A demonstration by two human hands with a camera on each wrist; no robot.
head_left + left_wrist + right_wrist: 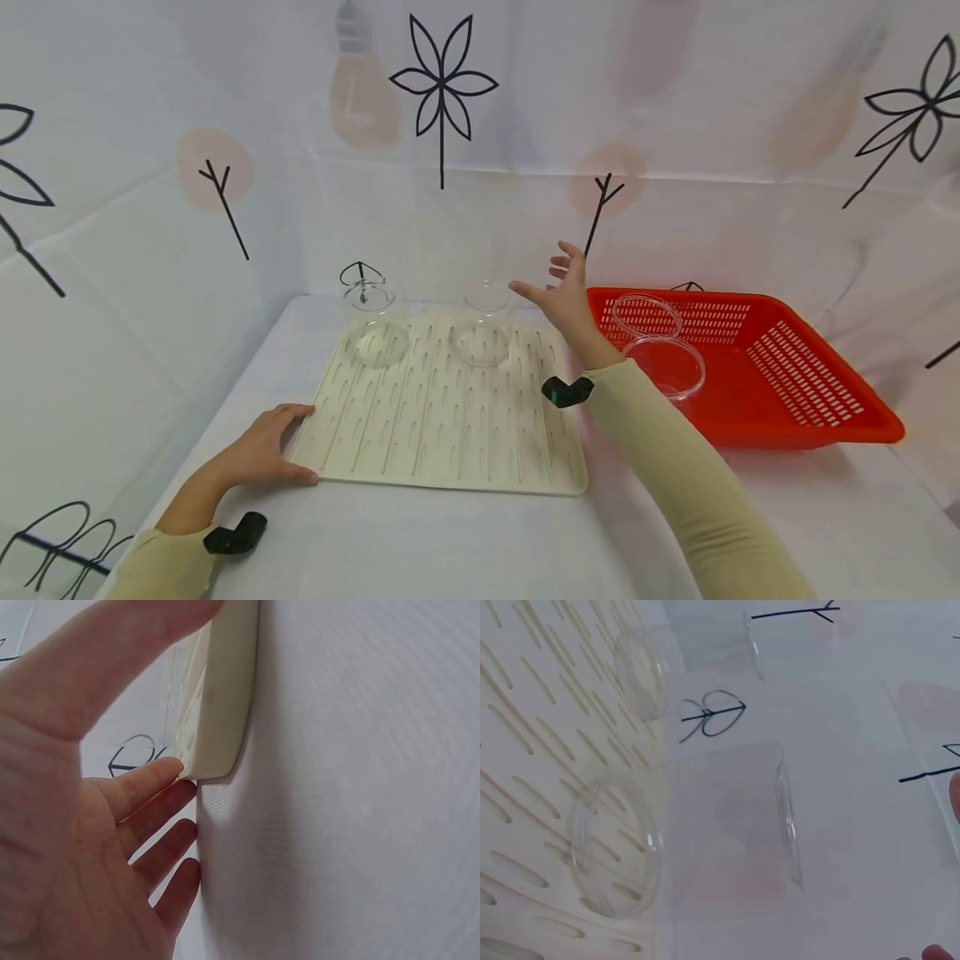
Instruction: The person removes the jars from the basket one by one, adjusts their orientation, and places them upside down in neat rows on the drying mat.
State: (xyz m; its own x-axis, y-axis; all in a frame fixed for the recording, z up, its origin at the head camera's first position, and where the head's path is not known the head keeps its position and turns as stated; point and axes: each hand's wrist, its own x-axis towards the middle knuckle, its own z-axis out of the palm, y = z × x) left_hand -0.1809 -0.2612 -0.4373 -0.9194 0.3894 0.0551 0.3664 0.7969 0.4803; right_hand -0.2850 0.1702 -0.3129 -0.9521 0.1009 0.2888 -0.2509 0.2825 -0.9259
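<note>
A cream ribbed drying mat (442, 425) lies flat on the white table. My left hand (255, 450) is at its left edge, thumb near the front corner and fingers stretched along the side; in the left wrist view the fingertips (176, 766) meet the mat's edge (225, 727). Two clear cups stand on the back of the mat, a left cup (380, 342) and a right cup (481, 342). My right hand (566, 304) is raised to the right of the right cup, apart from it, thumb and fingers spread, holding nothing. The right wrist view shows both cups and only fingertips (936, 952).
A red plastic basket (795, 433) with slotted walls sits on the right of the table. Another clear cup (663, 368) is in its left end, close to my right forearm. White cloth with printed plants (442, 83) hangs behind and along the sides.
</note>
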